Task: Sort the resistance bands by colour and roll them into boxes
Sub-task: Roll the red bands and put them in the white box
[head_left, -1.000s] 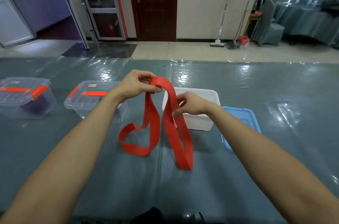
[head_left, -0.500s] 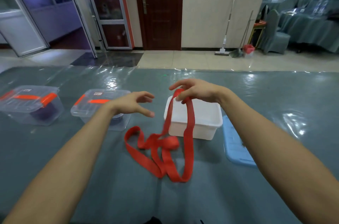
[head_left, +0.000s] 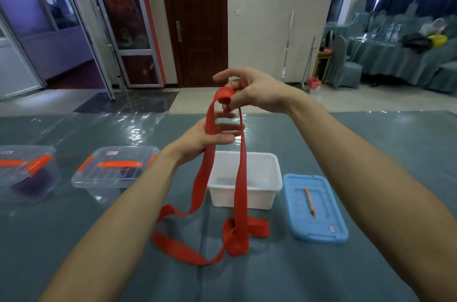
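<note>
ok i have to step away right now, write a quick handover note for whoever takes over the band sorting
Right hand: pinches the top of the red band, where a small roll is started.
Left hand: holds one strand just below.
The rest of the band hangs to the table and lies in loose loops in front of the open white box, which looks empty. The blue lid lies to its right.
Done, it seems: a clear box and a second clear box on the left are lidded, each with something dark inside.
Left: finish rolling the red band, put it in the white box, fit the lid.
</note>
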`<state>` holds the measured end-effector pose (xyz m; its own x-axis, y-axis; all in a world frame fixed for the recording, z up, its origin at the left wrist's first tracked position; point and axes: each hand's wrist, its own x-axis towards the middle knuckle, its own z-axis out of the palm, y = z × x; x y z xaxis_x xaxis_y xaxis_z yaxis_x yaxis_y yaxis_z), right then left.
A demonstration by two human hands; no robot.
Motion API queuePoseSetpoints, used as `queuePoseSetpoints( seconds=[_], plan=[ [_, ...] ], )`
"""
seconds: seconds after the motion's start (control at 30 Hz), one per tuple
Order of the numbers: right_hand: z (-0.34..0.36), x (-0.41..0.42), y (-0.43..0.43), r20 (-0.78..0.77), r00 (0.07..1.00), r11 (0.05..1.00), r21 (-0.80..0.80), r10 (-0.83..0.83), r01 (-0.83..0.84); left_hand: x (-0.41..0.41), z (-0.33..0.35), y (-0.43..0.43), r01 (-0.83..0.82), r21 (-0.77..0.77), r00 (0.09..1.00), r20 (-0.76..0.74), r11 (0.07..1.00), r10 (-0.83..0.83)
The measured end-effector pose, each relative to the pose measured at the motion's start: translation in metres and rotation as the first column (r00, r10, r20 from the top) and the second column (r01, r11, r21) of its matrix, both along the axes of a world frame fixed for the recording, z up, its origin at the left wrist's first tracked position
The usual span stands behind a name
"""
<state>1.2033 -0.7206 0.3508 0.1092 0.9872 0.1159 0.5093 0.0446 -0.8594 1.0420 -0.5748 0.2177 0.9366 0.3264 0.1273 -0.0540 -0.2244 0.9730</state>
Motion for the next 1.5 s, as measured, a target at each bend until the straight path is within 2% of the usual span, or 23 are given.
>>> queuePoseSetpoints(
  seconds=[0.1, 0.2, 0.27, 0.3, 0.33, 0.37, 0.43, 0.47, 0.5, 0.57, 0.67, 0.77, 0.8, 0.83, 0.9, 0.97, 1.13, 1.23, 1.27, 1.33, 1.4, 1.47, 1.5],
  plan=[
    [0.011, 0.012, -0.003, 0.045, 0.998, 0.999, 0.017, -0.042, 0.041, 0.016, 0.011, -0.009, -0.015, 0.118, 0.997, -0.078, 0.993, 0.024],
    [0.004, 0.023, -0.012, 0.331, 0.936, 0.991, -0.006, -0.121, 0.130, 0.014, 0.013, -0.005, -0.072, 0.151, 0.991, -0.100, 0.986, 0.087],
    [-0.004, 0.025, -0.017, 0.531, 0.841, 0.988, -0.043, -0.106, 0.151, 0.007, 0.019, 0.000, -0.108, 0.276, 0.982, -0.121, 0.955, 0.145],
    [-0.005, 0.026, -0.018, 0.556, 0.825, 0.989, -0.040, -0.098, 0.145, 0.003, 0.027, 0.003, -0.130, 0.367, 0.976, -0.118, 0.921, 0.184],
    [-0.002, 0.027, -0.017, 0.525, 0.845, 0.992, -0.008, -0.105, 0.128, 0.002, 0.038, 0.007, -0.163, 0.444, 0.973, -0.076, 0.881, 0.218],
    [0.003, 0.029, -0.015, 0.424, 0.898, 0.993, 0.050, -0.119, 0.108, 0.002, 0.051, 0.013, -0.227, 0.489, 0.967, 0.009, 0.842, 0.255],
    [0.017, 0.033, -0.010, 0.121, 0.988, 0.980, 0.185, -0.100, 0.077, 0.004, 0.078, 0.022, -0.356, 0.485, 0.934, 0.169, 0.799, 0.315],
    [0.022, 0.033, -0.007, 0.026, 0.996, 0.972, 0.226, -0.080, 0.072, 0.005, 0.088, 0.024, -0.376, 0.506, 0.926, 0.191, 0.776, 0.325],
    [0.024, 0.032, -0.004, -0.003, 0.997, 0.970, 0.229, -0.081, 0.079, 0.007, 0.094, 0.023, -0.365, 0.554, 0.930, 0.177, 0.749, 0.322],
    [0.014, 0.027, 0.002, -0.018, 0.993, 0.983, 0.146, -0.113, 0.114, 0.007, 0.090, 0.020, -0.304, 0.662, 0.942, 0.102, 0.685, 0.319],
    [-0.011, 0.024, 0.008, -0.164, 0.970, 0.983, -0.043, -0.182, 0.177, 0.001, 0.077, 0.016, -0.313, 0.739, 0.932, 0.118, 0.597, 0.343],
    [-0.027, 0.025, 0.010, -0.340, 0.921, 0.963, -0.245, -0.193, 0.112, -0.005, 0.076, 0.021, -0.292, 0.813, 0.927, 0.112, 0.503, 0.358],
    [-0.030, 0.025, 0.010, -0.405, 0.890, 0.958, -0.266, -0.208, 0.103, -0.008, 0.076, 0.024, -0.264, 0.820, 0.930, 0.076, 0.508, 0.359],
    [-0.031, 0.025, 0.012, -0.470, 0.853, 0.958, -0.264, -0.227, 0.110, -0.011, 0.075, 0.027, -0.226, 0.802, 0.937, 0.023, 0.553, 0.349],
    [-0.030, 0.027, 0.014, -0.575, 0.777, 0.961, -0.236, -0.256, 0.143, -0.015, 0.073, 0.028, -0.143, 0.656, 0.959, -0.091, 0.741, 0.267],
    [-0.030, 0.030, 0.014, -0.632, 0.734, 0.967, -0.206, -0.248, 0.150, -0.015, 0.066, 0.025, -0.109, 0.501, 0.979, -0.097, 0.859, 0.181],
    [-0.035, 0.039, 0.002, -0.757, 0.622, 0.979, -0.164, -0.202, 0.120, -0.003, 0.049, 0.006, -0.192, 0.211, 0.978, 0.125, 0.958, 0.168],
    [-0.049, 0.041, -0.012, -0.782, 0.585, 0.977, -0.179, -0.213, 0.116, 0.005, 0.044, -0.003, -0.191, 0.187, 0.975, 0.151, 0.964, 0.164],
    [-0.054, 0.042, -0.018, -0.761, 0.608, 0.974, -0.186, -0.225, 0.128, 0.008, 0.041, -0.005, -0.187, 0.218, 0.978, 0.131, 0.958, 0.162],
    [-0.066, 0.046, -0.031, -0.575, 0.773, 0.963, -0.187, -0.267, 0.193, 0.011, 0.037, -0.007, -0.178, 0.292, 0.984, 0.079, 0.940, 0.162],
    [-0.075, 0.052, -0.044, -0.137, 0.940, 0.947, -0.130, -0.311, 0.295, 0.012, 0.035, -0.007, -0.150, 0.419, 0.986, -0.002, 0.896, 0.166],
    [-0.075, 0.055, -0.053, 0.296, 0.909, 0.948, -0.027, -0.295, 0.316, 0.016, 0.036, -0.007, -0.064, 0.567, 0.982, -0.109, 0.821, 0.152],
    [-0.074, 0.055, -0.055, 0.404, 0.877, 0.959, -0.002, -0.258, 0.283, 0.018, 0.037, -0.008, -0.017, 0.627, 0.978, -0.153, 0.779, 0.145]
  ],
)
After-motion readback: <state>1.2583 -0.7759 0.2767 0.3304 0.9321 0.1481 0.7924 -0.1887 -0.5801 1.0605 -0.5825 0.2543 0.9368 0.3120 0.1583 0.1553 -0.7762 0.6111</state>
